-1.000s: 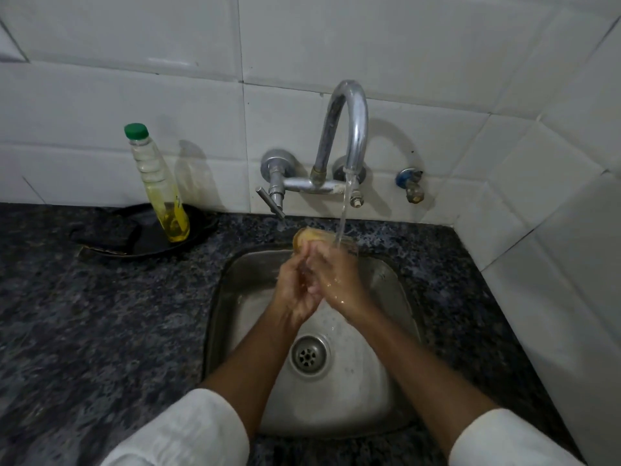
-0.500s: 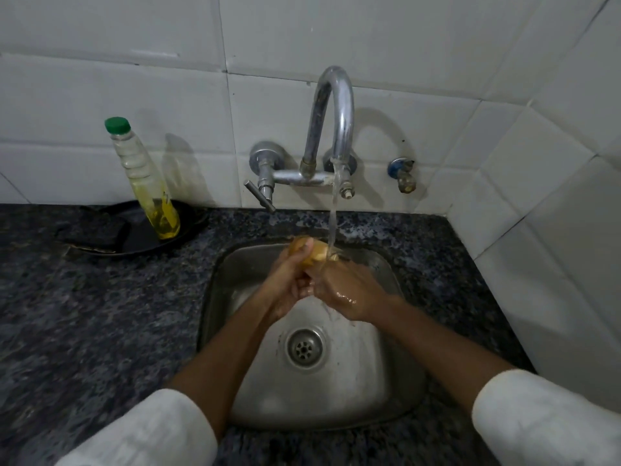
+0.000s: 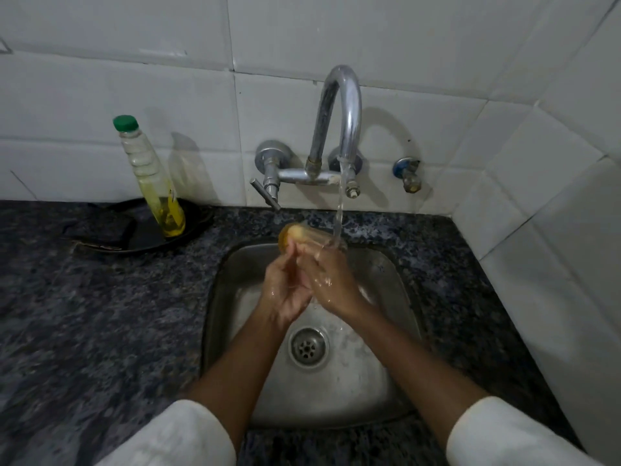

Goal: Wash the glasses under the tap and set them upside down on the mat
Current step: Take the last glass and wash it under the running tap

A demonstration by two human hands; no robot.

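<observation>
A clear glass with a yellowish base (image 3: pixel 297 235) lies on its side over the steel sink (image 3: pixel 386 391), held between both hands. My left hand (image 3: pixel 285 290) grips it from the left, with a finger up against its base. My right hand (image 3: pixel 331 280) wraps it from the right. Water runs from the curved chrome tap (image 3: pixel 339 105) onto the right end of the glass and over my right hand. Most of the glass is hidden behind my fingers. No mat is in view.
A tall bottle of yellow liquid with a green cap (image 3: pixel 151 183) stands on a black round plate (image 3: pixel 141 237) at the back left of the dark granite counter (image 3: pixel 84 331). White tiled walls close in behind and on the right. A small wall valve (image 3: pixel 408 174) sits right of the tap.
Both hands stay together on the glass under the stream, and their hold has shifted slightly. The view has moved a little.
</observation>
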